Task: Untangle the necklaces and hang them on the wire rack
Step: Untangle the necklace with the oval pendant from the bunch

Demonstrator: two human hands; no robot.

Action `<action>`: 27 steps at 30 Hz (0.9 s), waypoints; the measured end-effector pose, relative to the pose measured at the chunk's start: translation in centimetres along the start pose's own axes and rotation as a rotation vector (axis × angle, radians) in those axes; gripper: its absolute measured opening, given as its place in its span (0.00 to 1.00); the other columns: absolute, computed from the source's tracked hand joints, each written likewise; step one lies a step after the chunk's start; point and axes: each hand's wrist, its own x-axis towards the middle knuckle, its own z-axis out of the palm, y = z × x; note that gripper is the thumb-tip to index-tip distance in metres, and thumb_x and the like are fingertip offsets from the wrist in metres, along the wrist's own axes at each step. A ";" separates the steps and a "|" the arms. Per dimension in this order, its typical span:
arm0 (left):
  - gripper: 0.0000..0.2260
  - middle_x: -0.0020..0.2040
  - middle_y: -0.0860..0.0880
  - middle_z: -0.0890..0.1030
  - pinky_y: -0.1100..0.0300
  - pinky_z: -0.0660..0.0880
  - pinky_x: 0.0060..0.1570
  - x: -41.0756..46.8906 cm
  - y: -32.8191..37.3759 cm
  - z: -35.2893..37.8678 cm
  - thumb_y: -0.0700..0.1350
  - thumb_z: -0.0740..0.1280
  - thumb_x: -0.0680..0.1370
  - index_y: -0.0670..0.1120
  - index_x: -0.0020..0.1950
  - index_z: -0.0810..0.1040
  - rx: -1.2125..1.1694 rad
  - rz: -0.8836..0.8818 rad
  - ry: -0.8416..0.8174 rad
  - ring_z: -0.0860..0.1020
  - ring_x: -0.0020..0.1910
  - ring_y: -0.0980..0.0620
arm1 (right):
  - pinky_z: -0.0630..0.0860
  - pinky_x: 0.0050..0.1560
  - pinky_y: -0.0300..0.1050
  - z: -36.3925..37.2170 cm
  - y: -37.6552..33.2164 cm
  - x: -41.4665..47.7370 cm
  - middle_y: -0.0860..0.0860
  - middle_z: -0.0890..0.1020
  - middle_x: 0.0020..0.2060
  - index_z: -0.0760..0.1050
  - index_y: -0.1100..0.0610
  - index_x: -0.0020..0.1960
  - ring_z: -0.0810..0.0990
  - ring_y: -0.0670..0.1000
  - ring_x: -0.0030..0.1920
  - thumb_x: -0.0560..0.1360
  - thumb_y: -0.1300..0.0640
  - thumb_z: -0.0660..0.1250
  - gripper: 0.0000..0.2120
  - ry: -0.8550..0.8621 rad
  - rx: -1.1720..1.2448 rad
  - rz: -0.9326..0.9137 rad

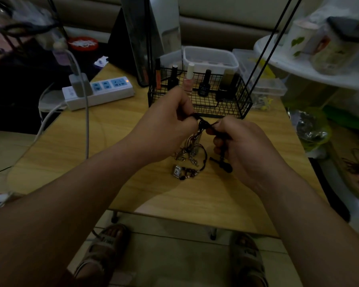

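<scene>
A tangle of dark cord necklaces [195, 150] hangs between my hands above the wooden table [116, 141]. My left hand [166, 127] pinches the cords at the top of the knot. My right hand [243, 146] grips a black cord whose dark pendant [224, 162] dangles below it. Silver charms and a square silver pendant [177, 171] lie on the table under the tangle. The black wire rack [199, 100] stands just behind my hands, its tall thin rods [263, 50] rising to the upper right.
Nail polish bottles [204, 83] stand inside the rack's basket. Clear plastic boxes [210, 59] sit behind it. A white power strip [100, 94] with cables lies at the left. A round white shelf [298, 65] with cups is at the right. My sandalled feet show below the table edge.
</scene>
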 end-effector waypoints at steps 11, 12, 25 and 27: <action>0.06 0.50 0.56 0.73 0.66 0.68 0.41 -0.5 -0.5 0.6 0.42 0.66 0.83 0.52 0.56 0.78 0.395 0.087 -0.219 0.73 0.47 0.58 | 0.65 0.45 0.55 -0.1 0.2 0.1 0.54 0.73 0.38 0.79 0.50 0.39 0.69 0.52 0.39 0.68 0.51 0.69 0.03 -0.052 -0.112 -0.109; 0.04 0.48 0.56 0.75 0.64 0.69 0.39 -0.5 -0.5 0.6 0.42 0.66 0.82 0.51 0.54 0.78 0.353 0.077 -0.197 0.75 0.45 0.58 | 0.65 0.45 0.55 -0.2 0.2 0.1 0.54 0.72 0.38 0.80 0.50 0.39 0.69 0.52 0.39 0.68 0.51 0.69 0.03 -0.053 -0.103 -0.108; 0.05 0.48 0.47 0.82 0.65 0.76 0.32 -0.3 0.8 0.2 0.47 0.64 0.85 0.50 0.52 0.78 -0.159 -0.203 -0.050 0.78 0.40 0.56 | 0.65 0.41 0.52 -0.7 0.6 0.6 0.57 0.79 0.40 0.84 0.54 0.41 0.72 0.53 0.39 0.69 0.50 0.69 0.09 0.022 -0.074 0.011; 0.06 0.44 0.49 0.81 0.63 0.74 0.35 -0.3 0.9 0.0 0.46 0.63 0.85 0.50 0.51 0.79 -0.297 -0.258 -0.099 0.77 0.39 0.56 | 0.66 0.43 0.53 -0.9 0.6 0.6 0.55 0.83 0.41 0.84 0.54 0.42 0.74 0.53 0.40 0.73 0.52 0.68 0.08 0.033 -0.081 0.015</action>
